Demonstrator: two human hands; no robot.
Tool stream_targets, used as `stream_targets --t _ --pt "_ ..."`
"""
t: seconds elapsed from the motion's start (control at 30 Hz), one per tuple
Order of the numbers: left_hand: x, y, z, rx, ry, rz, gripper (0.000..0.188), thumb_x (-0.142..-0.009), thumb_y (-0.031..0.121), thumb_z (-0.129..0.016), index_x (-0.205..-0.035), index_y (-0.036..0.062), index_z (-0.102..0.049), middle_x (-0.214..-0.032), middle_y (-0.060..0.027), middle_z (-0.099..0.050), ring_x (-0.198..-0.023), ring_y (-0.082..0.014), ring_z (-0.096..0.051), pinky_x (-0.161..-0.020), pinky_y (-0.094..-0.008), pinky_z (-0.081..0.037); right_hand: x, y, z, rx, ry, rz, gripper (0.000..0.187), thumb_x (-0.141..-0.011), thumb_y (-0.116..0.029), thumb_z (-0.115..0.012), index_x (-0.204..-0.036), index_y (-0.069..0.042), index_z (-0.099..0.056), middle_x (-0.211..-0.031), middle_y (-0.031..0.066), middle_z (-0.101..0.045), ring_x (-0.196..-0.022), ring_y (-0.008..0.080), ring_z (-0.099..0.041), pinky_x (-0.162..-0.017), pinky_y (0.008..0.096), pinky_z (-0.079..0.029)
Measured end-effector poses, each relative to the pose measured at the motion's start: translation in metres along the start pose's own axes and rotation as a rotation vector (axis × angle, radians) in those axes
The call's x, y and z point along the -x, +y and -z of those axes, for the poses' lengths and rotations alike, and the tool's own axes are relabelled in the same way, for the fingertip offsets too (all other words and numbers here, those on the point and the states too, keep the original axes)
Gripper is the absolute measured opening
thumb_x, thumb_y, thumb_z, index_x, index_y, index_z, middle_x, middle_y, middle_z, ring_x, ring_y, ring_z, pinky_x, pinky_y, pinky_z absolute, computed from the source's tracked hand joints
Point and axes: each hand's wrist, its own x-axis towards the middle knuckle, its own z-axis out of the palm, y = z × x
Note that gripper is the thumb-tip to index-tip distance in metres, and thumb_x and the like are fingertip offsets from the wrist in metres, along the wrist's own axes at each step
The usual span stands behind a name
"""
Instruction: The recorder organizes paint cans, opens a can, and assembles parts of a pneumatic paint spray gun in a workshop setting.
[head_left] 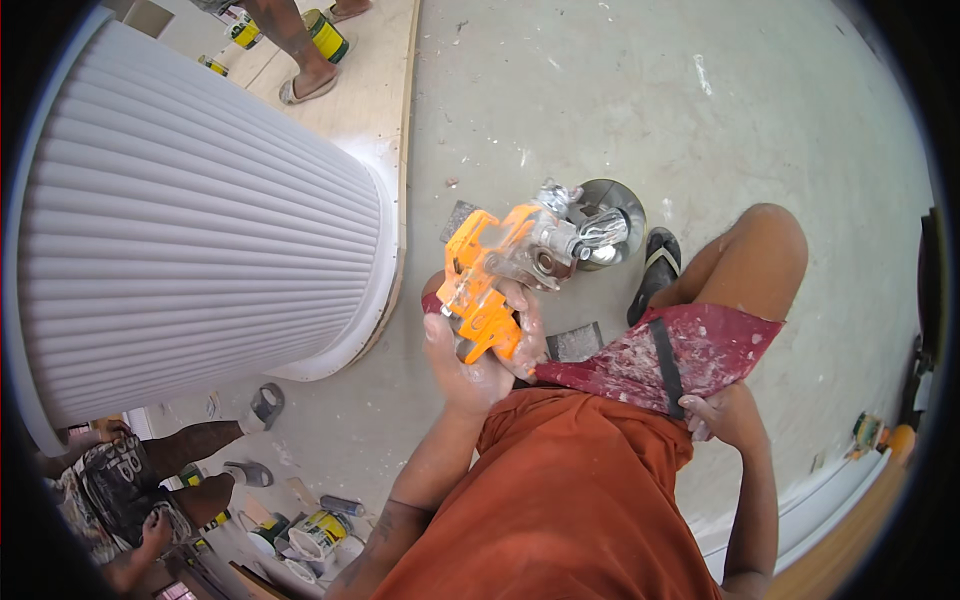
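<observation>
My left hand is wrapped round the lower part of an orange tool, raised in front of my body. Grey, dusty metal parts and a shiny knob show at the tool's upper end; its exact kind is unclear. Low on the right, my right hand has its fingers curled at the end of a narrow black strip. The strip lies across my dark red shorts, which are smeared with white. Just beyond the tool, a round metal can stands on the floor, with something shiny inside.
A large white fluted column fills the left on a pale wooden platform. Dark flat pads lie on the floor. One person's legs show at top left, another person at lower left among paint buckets.
</observation>
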Motion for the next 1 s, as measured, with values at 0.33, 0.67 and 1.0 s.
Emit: stream_targets --t 0.33,0.67,1.0 --pt "0.028 0.004 0.014 -0.550 0.193 -0.125 0.076 -0.088 0.061 -0.060 -0.130 -0.0022 -0.051 -0.102 -0.0061 -0.059 -0.081 -0.0142 -0.058 -0.071 -0.0275 -0.049 -0.025 -0.003 -0.014 0.191 0.078 0.352 0.019 -0.086 -0.016 -0.071 -0.086 0.003 -0.067 -0.062 0.0098 -0.066 -0.049 0.0210 -0.061 -0.051 0.0326 -0.050" --pt "0.043 0.029 0.024 -0.436 0.139 -0.062 0.054 -0.098 0.058 -0.047 -0.107 0.0048 -0.054 -0.081 0.0007 -0.049 -0.056 -0.0029 -0.039 -0.048 -0.0191 -0.031 -0.038 0.065 -0.025 0.052 0.020 0.370 0.040 -0.100 -0.026 -0.046 -0.094 0.005 -0.072 -0.067 0.0076 -0.072 -0.064 0.0158 -0.066 -0.074 0.0326 -0.054" --pt "0.067 0.000 0.077 -0.143 0.493 -0.066 0.047 -0.100 0.055 -0.046 -0.098 0.0085 -0.053 -0.078 0.0010 -0.048 -0.054 -0.0040 -0.039 -0.043 -0.0193 -0.030 -0.158 -0.014 0.068 0.486 -0.300 0.349 0.042 -0.102 -0.031 -0.044 -0.108 0.003 -0.066 -0.078 0.0095 -0.073 -0.073 0.0172 -0.066 -0.077 0.0331 -0.052"
